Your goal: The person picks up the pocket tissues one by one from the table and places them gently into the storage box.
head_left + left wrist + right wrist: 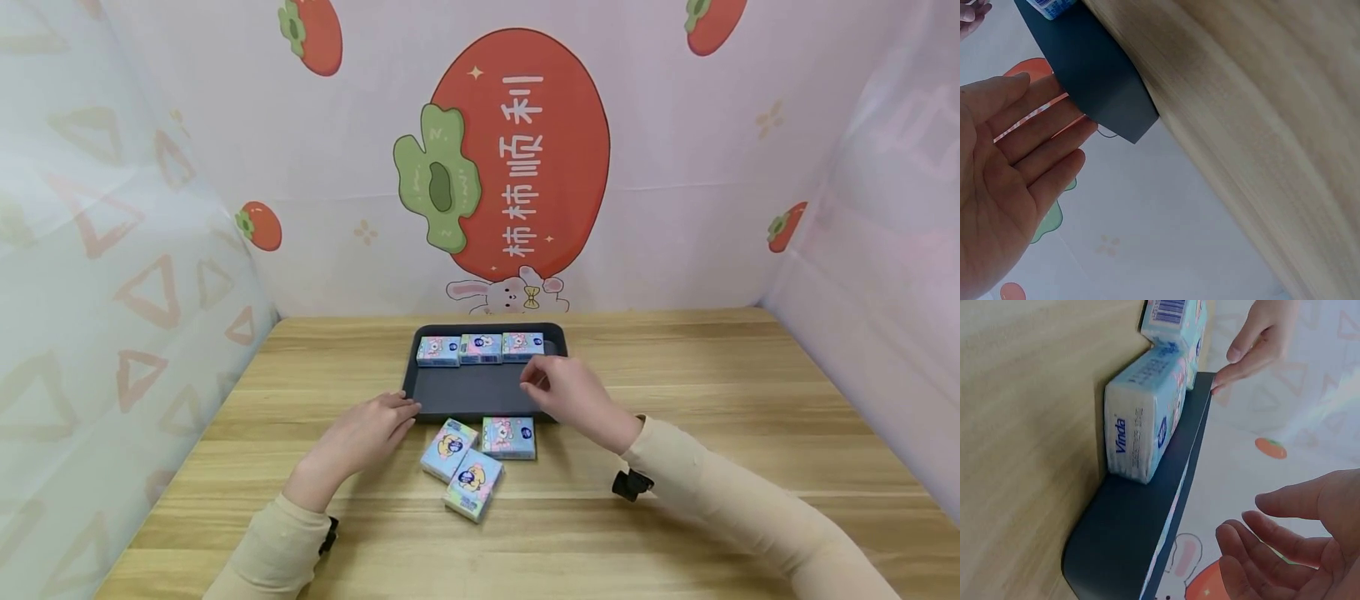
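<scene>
My left hand point(365, 435) touches the front left corner of a dark grey tray point(450, 415), its fingers extended at the rim. In the left wrist view that hand point(1016, 150) shows its palm, with straight fingers against the tray wall point(1100, 75). Over the tray's right side hovers my right hand point(573, 396), loosely bent and holding nothing; the right wrist view shows a gap between thumb and fingers point(1291, 562). Three tissue packs point(481, 348) stand in a row along the tray's back. In front of the tray lie a tissue pack point(508, 437) and two more, angled and touching point(472, 483).
The wooden table point(675, 367) reaches back to a cloth wall point(675, 233) printed with persimmons. Patterned side cloths point(135, 250) border it left and right. Black wrist straps point(632, 484) sit on the sleeves.
</scene>
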### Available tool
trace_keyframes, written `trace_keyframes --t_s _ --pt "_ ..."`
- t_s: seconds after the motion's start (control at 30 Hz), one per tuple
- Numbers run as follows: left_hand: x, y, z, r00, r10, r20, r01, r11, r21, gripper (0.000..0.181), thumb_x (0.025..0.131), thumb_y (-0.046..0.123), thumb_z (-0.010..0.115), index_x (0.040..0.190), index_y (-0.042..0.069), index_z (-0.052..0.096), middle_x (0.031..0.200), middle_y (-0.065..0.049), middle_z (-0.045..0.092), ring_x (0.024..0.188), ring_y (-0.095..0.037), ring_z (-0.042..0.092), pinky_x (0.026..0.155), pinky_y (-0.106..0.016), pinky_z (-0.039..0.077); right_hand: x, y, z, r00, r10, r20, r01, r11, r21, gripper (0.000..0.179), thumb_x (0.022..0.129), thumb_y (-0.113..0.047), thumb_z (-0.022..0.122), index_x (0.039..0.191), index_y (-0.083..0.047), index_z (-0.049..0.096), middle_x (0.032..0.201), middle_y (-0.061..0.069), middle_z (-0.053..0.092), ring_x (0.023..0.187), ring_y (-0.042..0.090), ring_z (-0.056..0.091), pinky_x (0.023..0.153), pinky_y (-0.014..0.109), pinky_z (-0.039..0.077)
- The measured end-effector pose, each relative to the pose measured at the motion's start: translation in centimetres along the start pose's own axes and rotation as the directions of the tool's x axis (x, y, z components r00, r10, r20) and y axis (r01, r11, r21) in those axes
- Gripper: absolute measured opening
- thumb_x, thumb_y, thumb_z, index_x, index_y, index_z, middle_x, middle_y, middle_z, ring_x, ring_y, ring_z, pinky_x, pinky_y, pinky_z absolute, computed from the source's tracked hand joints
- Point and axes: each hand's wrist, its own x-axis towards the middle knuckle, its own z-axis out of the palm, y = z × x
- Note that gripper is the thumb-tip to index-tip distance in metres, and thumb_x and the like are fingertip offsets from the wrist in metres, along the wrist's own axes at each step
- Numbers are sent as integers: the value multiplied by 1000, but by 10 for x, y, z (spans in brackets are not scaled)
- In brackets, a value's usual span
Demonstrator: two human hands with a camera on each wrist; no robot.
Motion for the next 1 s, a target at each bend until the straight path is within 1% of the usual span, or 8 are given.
trace_keyframes --t_s 0.17,0.43,0.6,0.77,0.87,1.0 --pt "0 0 -1 1000 -2 -1 2 1000 1 27 95 19 57 117 8 68 122 -16 64 114 -30 60 94 -45 52 -7 -1 6 1000 -10 17 10 1000 -7 4 84 -18 72 86 -15 70 76 -8 65 67 2 56 59 16 50" --pt "1 0 -1 1000 1 -1 -1 1000 11 27 95 20 57 117 8 68 121 -16 64 113 -29 61 93 -45 53 -18 -1 15 999 2 33 -1 1000 -31 3 83 -17 72 86 -17 70 77 -9 65 68 0 56 60 15 49" --pt "0 0 -1 1000 1 -1 -1 1000 11 27 95 20 57 117 8 68 121 -16 64 113 -29 61 93 -45 53 -23 -3 19 998 -12 58 16 998 -53 4 83 -17 72 88 -17 71 80 -7 66 68 -1 55 59 14 48" --pt "0 1 -1 1000 8 -6 -8 1000 14 27 95 19 57 116 7 68 121 -16 64 113 -29 61 93 -44 53 -28 -7 22 997 -20 79 27 996 -85 9 83 -19 73 91 -15 73 83 -3 67 64 2 51 54 17 45" --pt "0 1 -2 1000 7 -5 -7 1000 8 27 95 19 57 117 7 68 121 -16 64 113 -30 61 93 -44 53 -30 -7 25 997 -25 73 33 992 -119 11 82 -19 74 92 -14 73 84 -1 68 64 4 51 53 18 44" --pt "-1 1 -2 1000 2 -3 -2 1000 4 27 95 19 57 117 7 68 121 -17 64 113 -30 61 93 -45 53 -33 -7 29 997 -44 57 55 976 -213 16 81 -22 75 93 -13 73 85 -1 68 67 6 57 52 20 46"
